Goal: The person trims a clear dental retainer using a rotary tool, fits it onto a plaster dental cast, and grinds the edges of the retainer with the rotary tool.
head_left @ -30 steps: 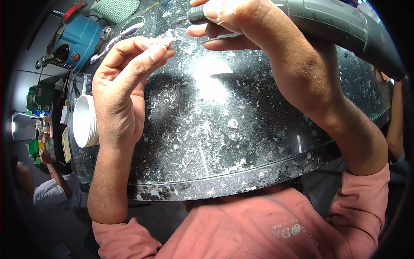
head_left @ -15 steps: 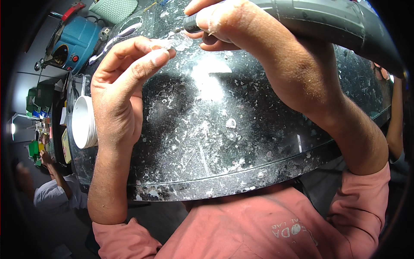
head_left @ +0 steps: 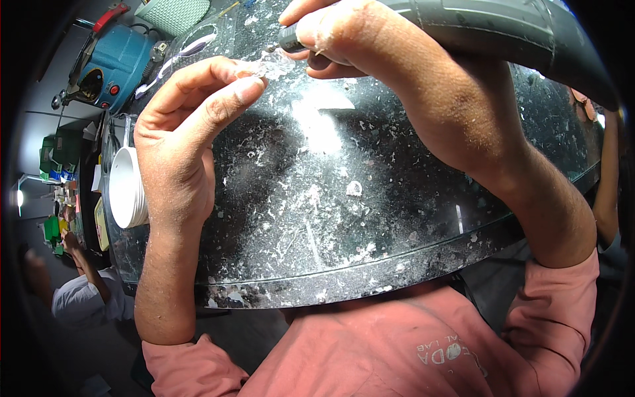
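Note:
Between the thumb and fingers of my left hand a small clear, jagged-edged plastic piece is pinched, its free end pointing right. My right hand is closed around a rotary handpiece, whose dark nose and thin bit come out past the fingertips. The bit is at or very close to the upper edge of the clear piece; contact cannot be made out. Most of the handpiece is hidden by the hand. Behind my right wrist runs a thick grey hose.
The dark tabletop is strewn with white dust and shavings. A white cup stands by my left wrist. Farther left are a blue machine with a red handle and a pale green basket. Other people's arms show at both edges.
My left hand has shifted slightly left and the clear piece has turned a little between its fingers. My right hand with the handpiece has moved slightly left too.

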`<state>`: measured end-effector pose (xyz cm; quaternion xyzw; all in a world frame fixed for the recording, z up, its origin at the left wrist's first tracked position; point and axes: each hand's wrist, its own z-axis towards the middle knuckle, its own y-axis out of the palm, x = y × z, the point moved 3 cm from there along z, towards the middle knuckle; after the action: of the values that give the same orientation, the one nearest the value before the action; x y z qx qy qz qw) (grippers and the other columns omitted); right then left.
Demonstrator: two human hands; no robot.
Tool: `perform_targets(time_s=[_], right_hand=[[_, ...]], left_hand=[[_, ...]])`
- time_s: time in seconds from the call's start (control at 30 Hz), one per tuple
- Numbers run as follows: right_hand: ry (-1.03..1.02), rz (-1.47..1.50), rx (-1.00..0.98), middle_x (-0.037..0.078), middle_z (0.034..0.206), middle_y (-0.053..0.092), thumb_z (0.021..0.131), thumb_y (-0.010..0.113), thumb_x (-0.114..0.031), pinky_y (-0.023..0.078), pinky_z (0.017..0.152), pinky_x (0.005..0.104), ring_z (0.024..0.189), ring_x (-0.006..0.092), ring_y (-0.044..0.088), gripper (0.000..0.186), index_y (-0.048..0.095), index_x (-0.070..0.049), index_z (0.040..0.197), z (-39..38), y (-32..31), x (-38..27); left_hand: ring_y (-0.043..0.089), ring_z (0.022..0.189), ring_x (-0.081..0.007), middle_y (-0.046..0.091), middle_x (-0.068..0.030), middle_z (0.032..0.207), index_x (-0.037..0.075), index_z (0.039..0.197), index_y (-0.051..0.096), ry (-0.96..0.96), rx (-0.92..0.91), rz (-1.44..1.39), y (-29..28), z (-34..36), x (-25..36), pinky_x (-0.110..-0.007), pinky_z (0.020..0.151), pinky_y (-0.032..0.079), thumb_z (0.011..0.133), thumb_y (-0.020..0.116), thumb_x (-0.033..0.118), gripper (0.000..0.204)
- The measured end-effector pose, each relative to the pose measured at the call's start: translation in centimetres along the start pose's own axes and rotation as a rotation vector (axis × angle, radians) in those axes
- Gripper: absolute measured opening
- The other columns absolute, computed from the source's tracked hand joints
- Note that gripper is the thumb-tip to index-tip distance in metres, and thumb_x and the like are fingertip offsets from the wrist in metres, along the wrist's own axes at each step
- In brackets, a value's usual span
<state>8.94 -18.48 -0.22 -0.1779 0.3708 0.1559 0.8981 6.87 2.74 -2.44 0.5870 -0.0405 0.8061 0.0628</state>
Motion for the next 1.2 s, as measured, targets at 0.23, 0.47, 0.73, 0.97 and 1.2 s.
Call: perform_targets(time_s=[0.23, 0.47, 0.73, 0.97, 1.2], right_hand=[[0.028, 0.037, -0.010, 0.005, 0.093, 0.061, 0.084, 0.065, -0.013, 0.048, 0.070, 0.0203, 0.081, 0.0091, 0.059, 0.022, 0.061, -0.004, 0.104, -0.7, -0.6, 0.2], [0.055, 0.066, -0.020, 0.005, 0.094, 0.061, 0.084, 0.065, -0.012, 0.048, 0.070, 0.0203, 0.082, 0.0089, 0.059, 0.022, 0.061, -0.003, 0.104, -0.6, -0.5, 0.1], [0.087, 0.102, -0.031, 0.005, 0.094, 0.061, 0.084, 0.065, -0.012, 0.048, 0.071, 0.0203, 0.082, 0.0087, 0.059, 0.023, 0.060, -0.003, 0.104, -0.8, -0.9, 0.0], [0.112, 0.135, -0.042, 0.005, 0.094, 0.061, 0.085, 0.065, -0.012, 0.048, 0.071, 0.0203, 0.082, 0.0086, 0.059, 0.023, 0.060, -0.003, 0.105, -0.7, -0.8, -0.3], [0.137, 0.167, -0.053, 0.005, 0.094, 0.061, 0.085, 0.065, -0.012, 0.048, 0.071, 0.0203, 0.082, 0.0084, 0.059, 0.023, 0.060, -0.002, 0.105, -0.7, -0.7, -0.4]], left_hand=[[0.064, 0.088, -0.0135, 0.068, -0.0080, 0.092, -0.001, 0.097, 0.066, 0.002, 0.004, 0.043, 0.1, -0.2, 0.3, -0.026, 0.084, 0.049, 0.078, 0.070, 0.000, 0.019], [0.064, 0.087, -0.0132, 0.068, -0.0082, 0.093, 0.000, 0.096, 0.066, 0.015, 0.000, 0.052, 0.1, -0.1, 0.0, -0.026, 0.083, 0.049, 0.078, 0.070, 0.000, 0.019], [0.064, 0.087, -0.0131, 0.068, -0.0084, 0.093, 0.000, 0.096, 0.066, 0.017, -0.007, 0.057, 0.2, -0.2, 0.1, -0.026, 0.082, 0.050, 0.077, 0.070, 0.000, 0.019], [0.064, 0.087, -0.0130, 0.068, -0.0079, 0.092, 0.000, 0.096, 0.066, 0.003, 0.003, 0.050, 0.4, -0.4, 0.4, -0.025, 0.082, 0.050, 0.078, 0.070, 0.000, 0.018], [0.064, 0.088, -0.0139, 0.068, -0.0082, 0.092, 0.000, 0.094, 0.066, 0.010, -0.023, 0.042, 0.4, -0.3, 0.2, -0.026, 0.084, 0.050, 0.077, 0.070, -0.001, 0.017]])
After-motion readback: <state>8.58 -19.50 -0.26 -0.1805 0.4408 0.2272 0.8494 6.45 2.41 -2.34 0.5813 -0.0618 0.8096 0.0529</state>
